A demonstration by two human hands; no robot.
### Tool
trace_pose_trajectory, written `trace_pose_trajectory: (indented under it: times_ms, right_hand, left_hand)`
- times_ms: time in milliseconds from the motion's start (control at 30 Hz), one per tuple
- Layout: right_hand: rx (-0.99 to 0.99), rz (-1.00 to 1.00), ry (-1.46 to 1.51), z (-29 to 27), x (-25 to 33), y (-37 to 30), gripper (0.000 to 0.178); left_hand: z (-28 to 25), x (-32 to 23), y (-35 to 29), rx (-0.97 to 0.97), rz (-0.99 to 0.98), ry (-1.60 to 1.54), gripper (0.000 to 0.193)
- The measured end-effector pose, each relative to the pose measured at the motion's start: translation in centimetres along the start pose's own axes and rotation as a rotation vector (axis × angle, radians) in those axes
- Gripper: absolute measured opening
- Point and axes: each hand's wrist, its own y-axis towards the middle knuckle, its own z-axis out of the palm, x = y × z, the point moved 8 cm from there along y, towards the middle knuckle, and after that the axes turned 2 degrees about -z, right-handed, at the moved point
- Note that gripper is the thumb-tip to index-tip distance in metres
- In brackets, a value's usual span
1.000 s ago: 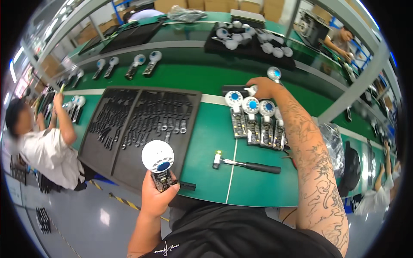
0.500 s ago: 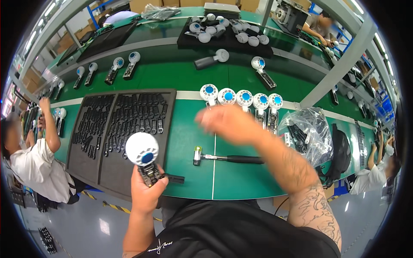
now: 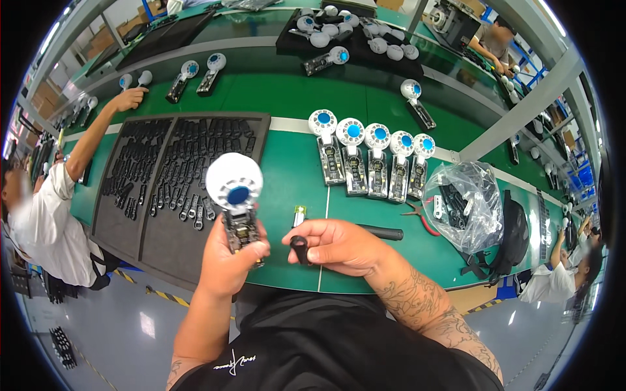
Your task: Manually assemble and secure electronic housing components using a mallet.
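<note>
My left hand [image 3: 228,260] is wrapped round the open handle of a small handheld fan [image 3: 236,189]. The fan's round white head with a blue centre points up, and circuit parts show in the handle. Close to its right, my right hand [image 3: 339,247] pinches a black plastic piece [image 3: 298,249] with a rounded end; the rest of that piece is hidden by the fingers. Behind my right hand lies a hammer [image 3: 383,232], its middle covered by the hand. Several similar fans [image 3: 377,156] with exposed handles lie in a row beyond it.
A dark tray [image 3: 147,251] of black plastic parts lies left. Right are red-handled pliers [image 3: 427,225], a clear bag [image 3: 479,215] of black parts and a black pouch [image 3: 512,238]. The green conveyor [image 3: 280,98] carries more fans. A co-worker's hand [image 3: 128,99] reaches over its left side.
My right hand has come down from near the fan row and now pinches a black piece. A black strip beside my left hand no longer shows there. The co-worker's arm has stretched towards the conveyor.
</note>
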Motion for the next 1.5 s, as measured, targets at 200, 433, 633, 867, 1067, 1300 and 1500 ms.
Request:
trace_pose_trajectory:
  times_ms: [200, 433, 633, 867, 1067, 1300, 1500]
  right_hand:
    - [0.048, -0.153, 0.002, 0.3, 2.4, -0.5, 0.041]
    - [-0.051, -0.273, -0.041, 0.7, 3.6, 0.1, 0.037]
    - [-0.333, -0.389, -0.389, 2.0, 4.3, 0.8, 0.04]
    - [-0.513, -0.344, -0.766, 2.6, 3.6, 0.8, 0.038]
    - [-0.594, -0.465, -0.937, 2.5, 3.9, 0.6, 0.035]
    - [-0.43, -0.64, -1.688, 4.3, 5.6, -0.2, 0.04]
    - [-0.501, -0.143, -2.072, -1.3, 4.9, -2.3, 0.038]
  left_hand:
    - [-0.6, 0.4, -1.0, -0.008, -0.102, -0.294, 0.074]
    - [-1.0, 2.1, -1.5, -0.008, -0.186, -0.193, 0.083]
    - [1.0, 1.9, 0.6, 0.083, -0.114, 0.049, 0.084]
    - [2.9, 1.4, 1.5, -0.031, 0.103, 0.518, 0.082]
    - [3.7, 0.4, 1.6, -0.095, 0.166, 0.678, 0.08]
    - [1.4, 0.8, 1.6, -0.043, 0.059, 0.402, 0.074]
    - [1.1, 1.2, 1.0, 0.04, -0.156, -0.26, 0.072]
